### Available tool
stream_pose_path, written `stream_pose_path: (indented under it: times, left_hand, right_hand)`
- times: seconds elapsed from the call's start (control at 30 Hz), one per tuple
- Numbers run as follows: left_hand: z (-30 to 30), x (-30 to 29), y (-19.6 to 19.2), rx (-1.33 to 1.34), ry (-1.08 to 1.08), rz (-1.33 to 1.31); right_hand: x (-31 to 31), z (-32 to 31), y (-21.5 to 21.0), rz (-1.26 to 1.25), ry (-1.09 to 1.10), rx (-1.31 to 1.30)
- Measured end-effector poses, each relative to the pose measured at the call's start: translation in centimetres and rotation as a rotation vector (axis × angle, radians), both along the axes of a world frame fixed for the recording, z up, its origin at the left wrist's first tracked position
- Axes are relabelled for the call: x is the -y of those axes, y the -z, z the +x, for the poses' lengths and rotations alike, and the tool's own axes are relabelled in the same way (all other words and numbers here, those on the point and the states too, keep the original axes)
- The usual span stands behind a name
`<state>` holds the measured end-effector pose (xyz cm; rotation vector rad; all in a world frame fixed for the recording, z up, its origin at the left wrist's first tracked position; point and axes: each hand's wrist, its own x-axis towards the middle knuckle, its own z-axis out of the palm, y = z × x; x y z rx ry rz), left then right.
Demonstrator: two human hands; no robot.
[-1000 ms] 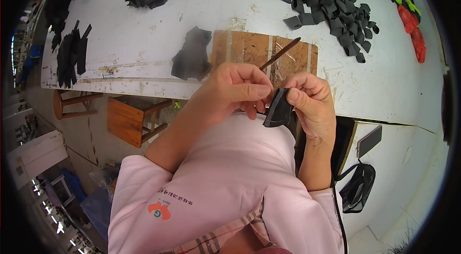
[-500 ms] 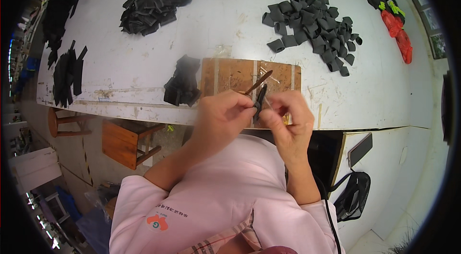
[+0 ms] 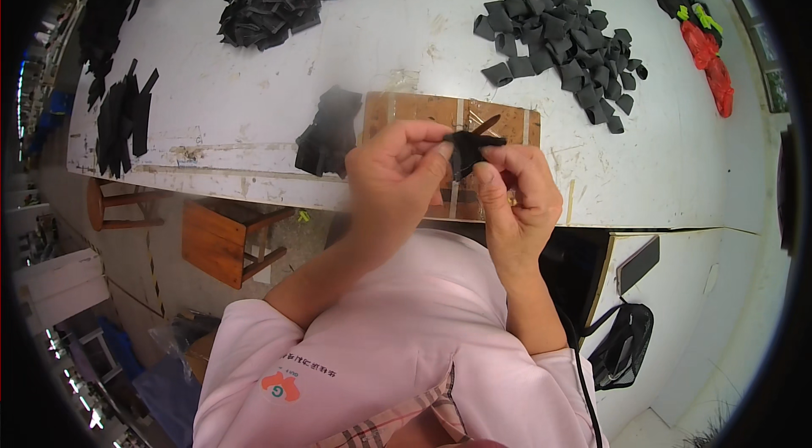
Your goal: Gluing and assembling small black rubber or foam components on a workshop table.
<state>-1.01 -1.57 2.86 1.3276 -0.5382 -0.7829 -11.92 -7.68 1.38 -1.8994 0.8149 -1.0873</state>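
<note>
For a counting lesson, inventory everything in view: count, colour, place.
Table: one, white, ahead
Board: one, brown, near table edge
Held piece: one, black, over board
Pointed stick: one, brown, over board
Groups of pieces: five, dark, across table
Bundles: uncountable, black, lime, red, table's right
Stools: two, brown, lower left
Flat rectangle: one, dark, right
Bag: one, black, lower right
Clutter: uncountable, mixed, far left
Shirt: one, pink, below
Left hand: one, bare, on held piece
Right hand: one, bare, at held piece

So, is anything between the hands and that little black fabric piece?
Nothing visible: the bare left hand and bare right hand both touch the little black fabric piece. A thin brown pointed stick shows at its far edge.
</note>
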Motion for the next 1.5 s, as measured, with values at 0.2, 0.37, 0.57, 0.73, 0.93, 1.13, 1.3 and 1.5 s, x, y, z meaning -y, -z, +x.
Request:
stream_pose_path:
  times: [0.2,0.37,0.57,0.73,0.93,1.13,1.3,1.5]
  left_hand:
    - [-0.2,-0.3,-0.3,-0.043,0.079,0.044]
    - [0.8,-0.8,0.1,0.022,0.229,0.035]
    - [1.8,-0.6,0.2,-0.185,0.339,0.080]
    - [1.1,-0.7,0.6,0.121,0.268,0.154]
    - [-0.6,0.0,1.3,0.737,-0.021,-0.070]
    - [0.6,0.2,0.9,-0.055,0.060,-0.044]
    - [1.8,-0.6,0.5,-0.665,0.346,-0.106]
    - [-0.2,0.4,1.2,0.272,-0.060,-0.117]
  right_hand:
    - [-0.4,0.3,-1.0,-0.059,-0.015,-0.038]
    - [0.1,0.4,-1.0,-0.215,-0.035,-0.091]
    - [0.4,-0.1,-1.3,0.004,-0.061,-0.114]
    - [0.4,-0.1,-1.6,0.133,-0.077,-0.011]
    - [0.0,0.4,-0.9,-0.225,-0.051,-0.162]
    - [0.3,0.7,0.8,-0.281,0.075,-0.237]
    - [1.0,0.2,-0.6,0.789,-0.112,0.208]
    - [1.9,0.0,0.0,1.324,-0.526,0.564]
